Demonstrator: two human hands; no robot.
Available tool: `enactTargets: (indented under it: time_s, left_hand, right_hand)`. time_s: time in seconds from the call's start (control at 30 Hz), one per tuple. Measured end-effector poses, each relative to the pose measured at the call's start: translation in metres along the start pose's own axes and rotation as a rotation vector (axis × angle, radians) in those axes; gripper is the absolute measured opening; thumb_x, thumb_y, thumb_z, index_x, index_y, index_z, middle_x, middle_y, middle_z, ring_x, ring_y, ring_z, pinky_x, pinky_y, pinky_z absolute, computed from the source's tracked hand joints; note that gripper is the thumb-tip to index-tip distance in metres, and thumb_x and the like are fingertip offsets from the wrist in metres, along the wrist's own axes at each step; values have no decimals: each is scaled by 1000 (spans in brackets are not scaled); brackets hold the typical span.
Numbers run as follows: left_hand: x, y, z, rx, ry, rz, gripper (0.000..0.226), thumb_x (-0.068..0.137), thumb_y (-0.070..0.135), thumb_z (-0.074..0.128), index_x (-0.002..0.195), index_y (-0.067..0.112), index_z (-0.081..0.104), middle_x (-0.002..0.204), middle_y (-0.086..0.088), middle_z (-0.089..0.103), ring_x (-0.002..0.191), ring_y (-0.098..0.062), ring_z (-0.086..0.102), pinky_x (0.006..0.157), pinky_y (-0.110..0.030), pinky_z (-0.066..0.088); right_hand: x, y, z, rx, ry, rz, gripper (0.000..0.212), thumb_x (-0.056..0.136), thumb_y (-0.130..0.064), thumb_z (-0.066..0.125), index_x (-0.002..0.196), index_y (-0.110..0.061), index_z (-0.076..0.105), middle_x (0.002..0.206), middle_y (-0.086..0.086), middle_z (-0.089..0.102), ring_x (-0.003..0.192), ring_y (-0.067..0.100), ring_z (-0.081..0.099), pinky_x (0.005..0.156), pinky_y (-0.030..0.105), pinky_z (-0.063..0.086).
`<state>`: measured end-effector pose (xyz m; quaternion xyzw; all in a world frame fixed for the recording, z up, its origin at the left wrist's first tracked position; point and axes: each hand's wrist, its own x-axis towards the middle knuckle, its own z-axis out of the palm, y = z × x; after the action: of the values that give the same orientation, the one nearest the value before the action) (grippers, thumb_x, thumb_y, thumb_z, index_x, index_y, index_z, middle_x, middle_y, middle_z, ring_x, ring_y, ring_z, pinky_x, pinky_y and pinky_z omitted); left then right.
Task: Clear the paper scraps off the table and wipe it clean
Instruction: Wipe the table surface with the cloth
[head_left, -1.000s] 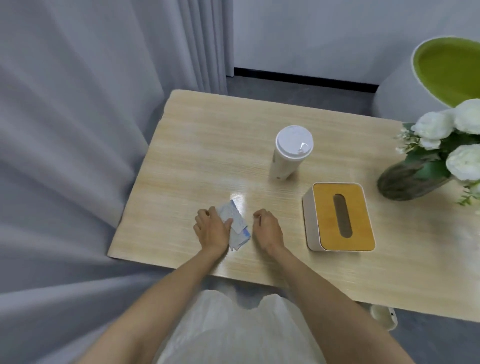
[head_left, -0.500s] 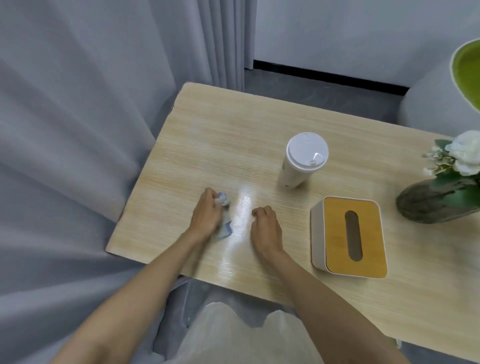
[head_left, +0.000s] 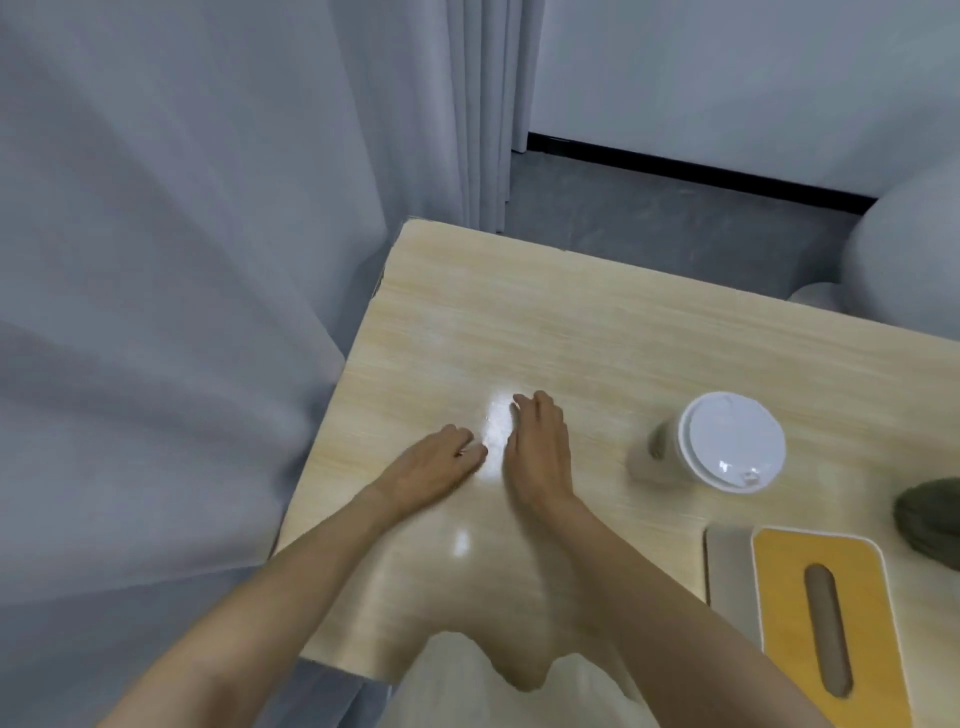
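1. Left hand (head_left: 434, 465) lies palm-down on the pale wood-grain desk (head_left: 519, 312), fingers (head_left: 470, 449) bent; whether they cover a paper scrap I cannot tell, as none shows.
2. Right hand (head_left: 537, 452) rests just beside it, fingers (head_left: 535, 410) flat, holding nothing.
3. Best to sweep the fingers low toward the near edge, clear of the white lidded paper cup (head_left: 727, 441) to their right.

Left hand (head_left: 434, 467) and right hand (head_left: 537, 452) are down on the table (head_left: 467, 291) near its left edge, the right one flat. Cup (head_left: 727, 441) stands rightward, box (head_left: 826, 618) toward the near right corner.
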<state>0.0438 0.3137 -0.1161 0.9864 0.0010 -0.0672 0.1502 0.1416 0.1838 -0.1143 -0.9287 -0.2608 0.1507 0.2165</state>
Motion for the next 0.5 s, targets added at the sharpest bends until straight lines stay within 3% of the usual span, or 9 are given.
enactTargets:
  time_s: [0.1,0.13,0.2,0.27,0.3,0.33,0.37,0.43,0.5]
  left_hand:
    - [35,-65,-10,30,51,78,14,81,14,39,93,12,46,83,-11,54,71,-31,55,55,-36,41]
    - [49,-86,-18,13,36,-2,13,76,11,42,89,14,45,81,-11,51,70,-32,53,54,-36,36]
    - [80,-115,-35,-64,184,-339,18,75,0,47,85,14,50,85,-9,48,78,-31,52,61,-38,31]
    - [113,-127,-56,-302,415,-807,19,85,-2,41,94,9,53,97,-9,48,85,-24,48,71,-34,33]
    - [125,-124,-60,-411,497,-934,20,89,0,38,100,8,53,103,-10,48,89,-23,46,75,-32,35]
    - [137,-119,-58,-472,532,-906,20,91,2,39,105,8,53,107,-9,48,94,-23,47,80,-35,39]
    - [149,-107,-50,-454,509,-762,20,92,2,41,107,9,52,108,-8,48,97,-25,48,81,-40,44]
    - [157,-72,-38,-395,264,-410,19,93,5,45,109,11,53,103,-1,47,101,-26,48,84,-46,48]
    - [160,-66,-41,-330,63,-95,28,98,27,44,121,13,51,104,10,49,112,-25,48,99,-43,42]
  right_hand:
    - [33,-7,0,27,-15,70,44,95,-6,37,139,-12,39,148,13,31,134,29,30,110,39,31]
    - [43,-8,-1,45,-23,95,46,97,-8,35,142,-14,36,152,11,24,138,28,24,114,39,26]
    - [62,-9,-3,55,-6,109,47,99,-13,34,145,-16,31,156,10,16,143,27,16,118,37,18]
    - [80,-10,-6,47,52,114,48,99,-16,32,147,-15,27,157,12,12,144,26,13,118,33,12]
    - [86,-10,-8,46,82,130,49,99,-16,32,147,-14,25,158,12,11,145,25,10,118,31,9]
    - [93,-9,-8,34,108,152,50,99,-16,32,148,-13,23,158,12,8,146,25,7,118,31,5]
    - [100,-7,-7,8,128,178,51,100,-16,31,149,-12,20,158,14,6,146,25,4,119,32,2]
    - [111,-4,-5,-43,140,252,53,100,-17,30,150,-9,15,159,15,1,147,26,-1,120,37,0]
    - [120,-1,-5,-68,116,315,54,101,-20,28,151,-9,10,159,13,-3,147,26,-5,120,40,-2]
